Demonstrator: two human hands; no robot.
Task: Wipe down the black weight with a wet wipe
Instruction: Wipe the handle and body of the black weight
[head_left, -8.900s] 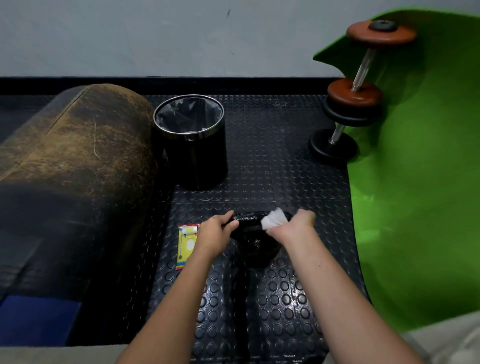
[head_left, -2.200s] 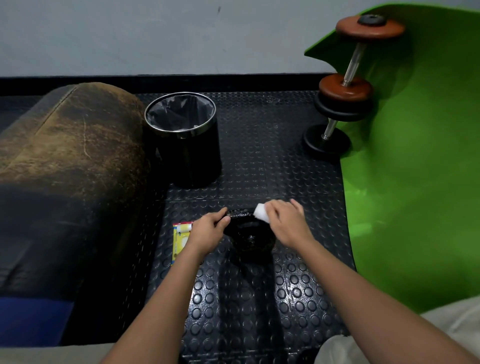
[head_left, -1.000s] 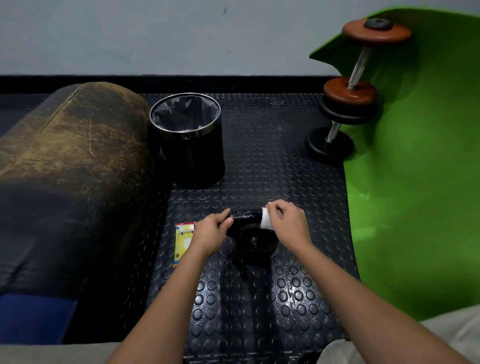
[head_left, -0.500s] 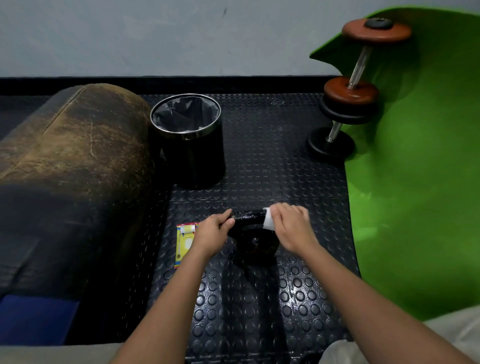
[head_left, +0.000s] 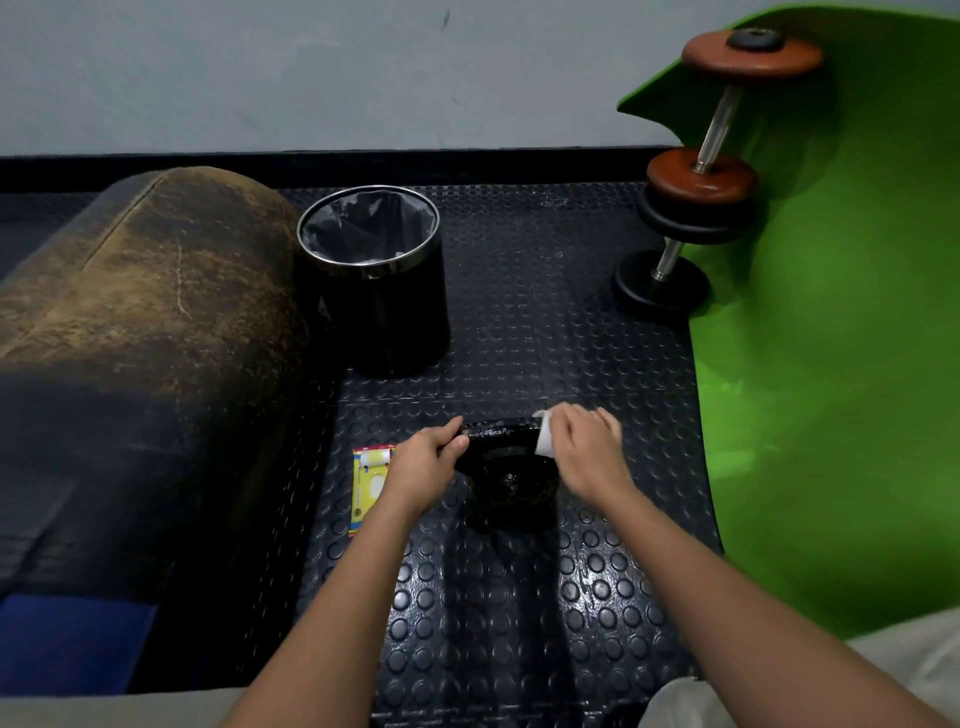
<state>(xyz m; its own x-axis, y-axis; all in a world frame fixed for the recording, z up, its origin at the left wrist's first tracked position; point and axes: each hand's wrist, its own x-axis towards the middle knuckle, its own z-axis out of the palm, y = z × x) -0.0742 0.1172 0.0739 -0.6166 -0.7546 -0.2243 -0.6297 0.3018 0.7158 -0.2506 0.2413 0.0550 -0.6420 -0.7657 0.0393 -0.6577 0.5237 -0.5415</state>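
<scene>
Mid-wipe, I judge: my left hand grips the round black iron weight at nine o'clock, my right hand pinches the white wet wipe on its rim at two o'clock; next, work round the rim

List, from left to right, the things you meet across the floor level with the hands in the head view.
Worn brown bolster → yellow wipe packet → left hand → black weight → white wet wipe → right hand → green mat.

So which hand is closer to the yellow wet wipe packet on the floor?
Left. The left hand grips the black weight right beside the yellow wet wipe packet; the right hand is beyond the weight.
</scene>
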